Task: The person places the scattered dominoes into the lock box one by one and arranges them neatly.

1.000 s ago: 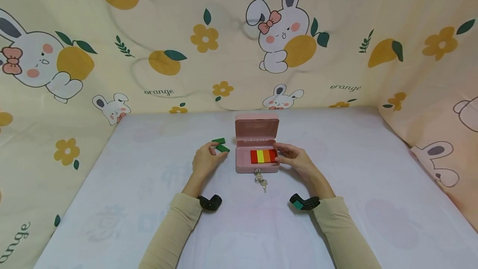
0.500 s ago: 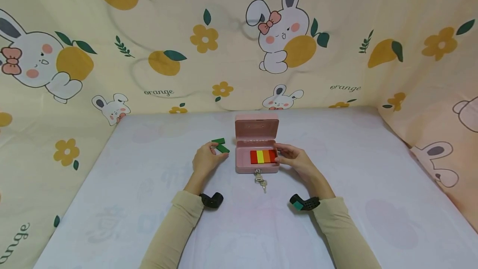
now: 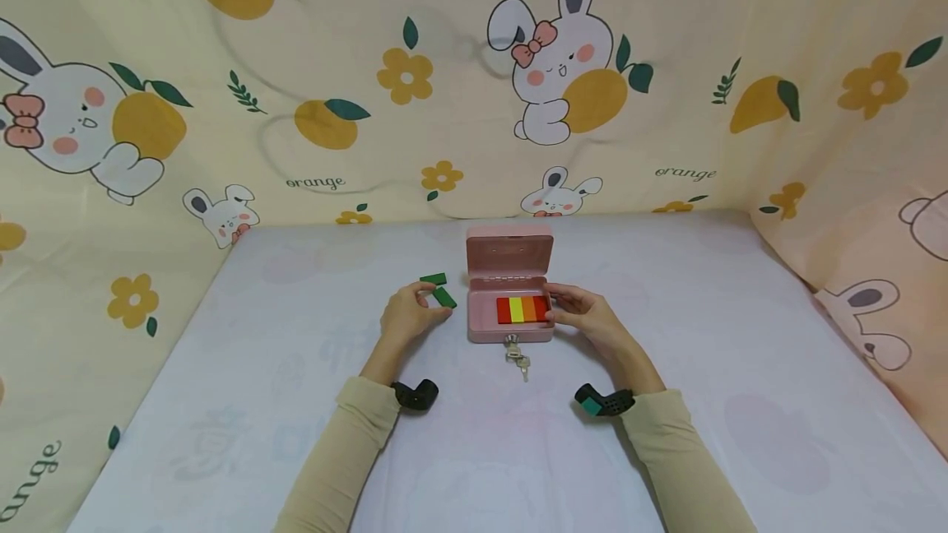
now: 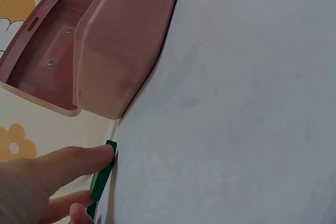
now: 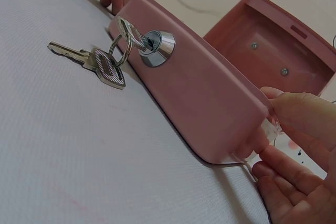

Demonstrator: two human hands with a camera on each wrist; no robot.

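Turning in the left hand (image 3: 407, 317), the nearer green block (image 3: 444, 297) now slants more steeply toward the person than it did half a second ago, when it lay closer to sideways. That is the only clear change. In the left wrist view, the left hand pinches the block end to end, one fingertip at its top end and another digit at the lower one. Whether the block touches the table (image 3: 474, 459) or hangs just above it cannot be told.

The block is outside the box (image 3: 483, 315), near its left wall and apart from it. The second block (image 3: 433, 279) lies on the table just behind, partly hidden by the fingers in the left wrist view; its place looks the same.

The right hand (image 3: 590, 317) has not shifted. It grips the box at the right wall, one digit over the rim and the others bent against the outer side, which seems to keep the box steady. The lid (image 3: 509, 256) stands open, and the keys (image 3: 523, 364) hang at the front.

Inside, the row (image 3: 522, 310) of red, yellow and orange pieces is unaltered, with bare floor to its left. Since those pieces run front to back, the turn probably brings the block nearer to their direction; its position relative to the box is little changed.
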